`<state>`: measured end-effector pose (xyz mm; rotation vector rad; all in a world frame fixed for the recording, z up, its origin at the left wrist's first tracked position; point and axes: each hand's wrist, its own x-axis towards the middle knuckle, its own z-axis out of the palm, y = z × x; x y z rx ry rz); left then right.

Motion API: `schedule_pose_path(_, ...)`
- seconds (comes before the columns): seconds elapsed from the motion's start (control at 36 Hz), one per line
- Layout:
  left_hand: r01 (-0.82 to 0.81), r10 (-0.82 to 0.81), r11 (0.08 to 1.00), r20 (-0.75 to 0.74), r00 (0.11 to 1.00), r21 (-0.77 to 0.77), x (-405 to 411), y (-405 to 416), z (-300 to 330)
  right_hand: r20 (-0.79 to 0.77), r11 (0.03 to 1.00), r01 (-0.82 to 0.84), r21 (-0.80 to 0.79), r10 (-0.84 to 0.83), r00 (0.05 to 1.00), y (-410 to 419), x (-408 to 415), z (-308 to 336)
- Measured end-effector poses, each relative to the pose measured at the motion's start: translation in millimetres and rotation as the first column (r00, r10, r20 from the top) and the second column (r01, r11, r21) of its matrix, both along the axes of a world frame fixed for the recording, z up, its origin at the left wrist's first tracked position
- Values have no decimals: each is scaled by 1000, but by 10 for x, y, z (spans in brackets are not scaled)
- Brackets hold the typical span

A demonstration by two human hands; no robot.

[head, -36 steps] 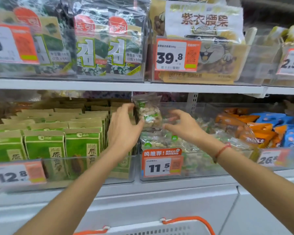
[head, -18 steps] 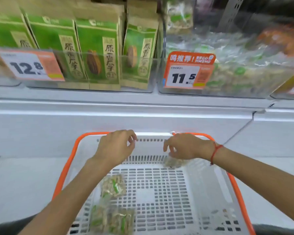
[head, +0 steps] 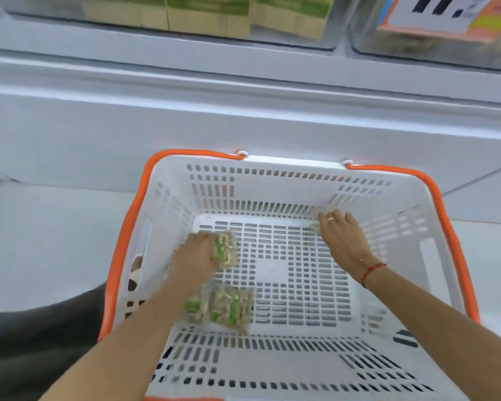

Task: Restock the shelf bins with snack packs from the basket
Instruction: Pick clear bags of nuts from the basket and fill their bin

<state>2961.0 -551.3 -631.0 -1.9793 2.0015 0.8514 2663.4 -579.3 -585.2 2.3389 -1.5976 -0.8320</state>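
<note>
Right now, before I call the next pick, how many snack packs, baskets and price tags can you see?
Snack packs: 4 (one at the left hand, two loose and blurred nearer the person, one mostly hidden under the right hand)
Basket: 1
Price tag: 1
Total: 6

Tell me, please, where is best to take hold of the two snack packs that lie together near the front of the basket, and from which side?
Probably from above. The two snack packs lie flat, side by side on the basket floor, with nothing over them. Close the grip across their soft middle, or pinch the free right edge, since the left forearm passes along their left side. The left hand is on another pack now.
</note>
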Motion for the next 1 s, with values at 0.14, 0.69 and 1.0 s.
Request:
schedule_pose_path(0.14, 28, -50, 993, 196, 979, 113, -135, -150, -31, 54, 968, 197, 157, -208, 977, 95, -79, 37)
schedule_pose_path(0.69, -318, 733, 658, -677, 64, 682, -643, -156, 1176, 478, 448, 199, 872, -868, -137, -30, -354, 1485)
schedule_pose_path(1.0, -106, 614, 781, -727, 309, 615, -359, -191, 2000, 882, 963, -53, -265, 265, 389, 268, -241, 2270)
